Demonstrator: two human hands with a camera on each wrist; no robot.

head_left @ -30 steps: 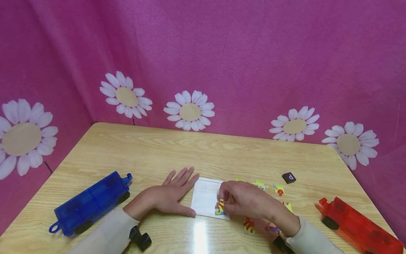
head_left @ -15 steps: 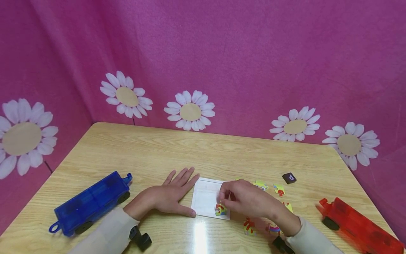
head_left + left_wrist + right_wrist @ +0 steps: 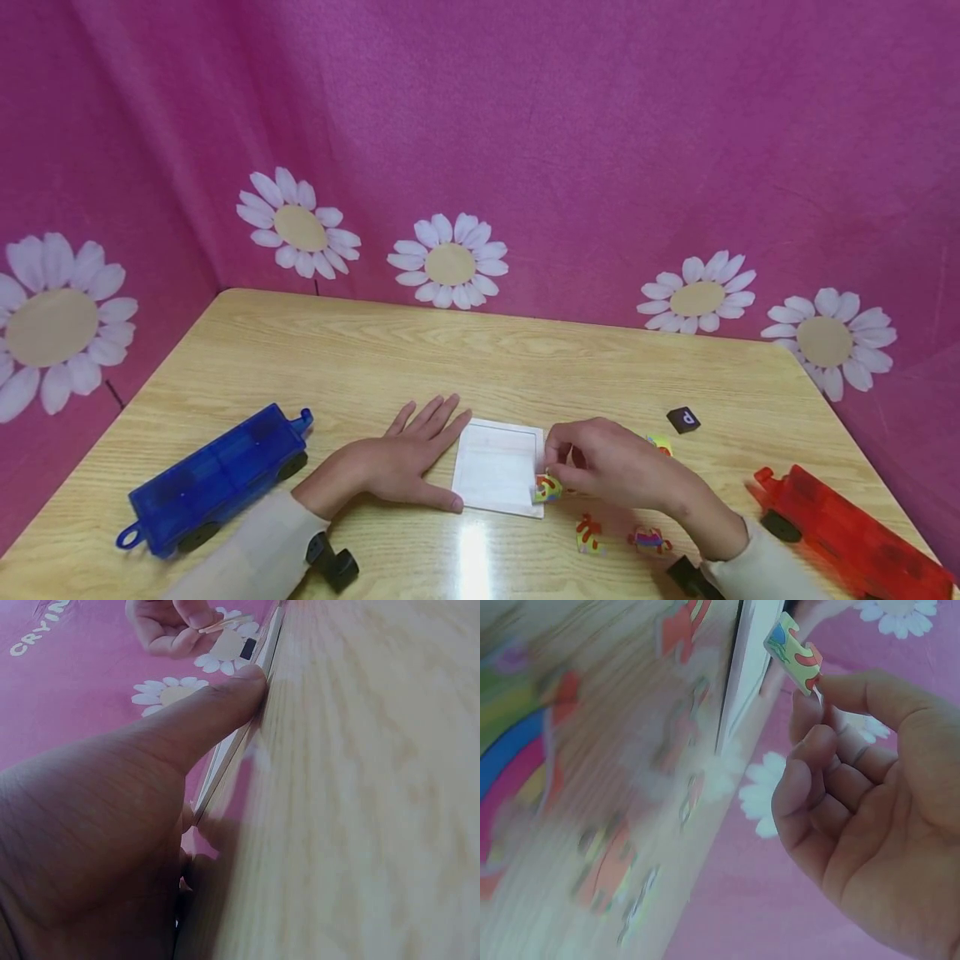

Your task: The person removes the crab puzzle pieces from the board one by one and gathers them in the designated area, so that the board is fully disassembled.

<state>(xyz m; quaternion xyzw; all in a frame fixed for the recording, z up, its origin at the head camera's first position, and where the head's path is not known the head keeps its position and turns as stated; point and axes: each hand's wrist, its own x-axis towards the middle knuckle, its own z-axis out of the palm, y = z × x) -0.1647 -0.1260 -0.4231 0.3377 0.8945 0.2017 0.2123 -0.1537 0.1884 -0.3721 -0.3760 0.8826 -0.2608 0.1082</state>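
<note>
A white square puzzle tray [image 3: 495, 468] with a thin raised rim lies flat on the table, its inside bare. My left hand [image 3: 408, 462] rests spread on the table, thumb and index fingertip at the tray's left edge. Over the tray's right edge, my right hand [image 3: 607, 462] pinches a yellow, red and blue jigsaw piece [image 3: 795, 658] between thumb and index finger, the piece tilted. Its other fingers curl into the palm. Two loose jigsaw pieces, one yellow and red [image 3: 588, 535] and one with a rainbow [image 3: 649, 539], lie nearer me; another yellow piece [image 3: 660, 444] is partly hidden behind the right hand.
A blue toy train car [image 3: 217, 479] stands at the left, and a red one [image 3: 855, 529] at the right. A small black tile [image 3: 683, 419] with a white letter sits beyond the pieces. A pink flowered curtain [image 3: 525, 150] hangs along the table's far edge.
My right hand has moved right with the jigsaw piece, from over the tray's lower right corner to its right edge, and the piece has turned. The left hand stays in place.
</note>
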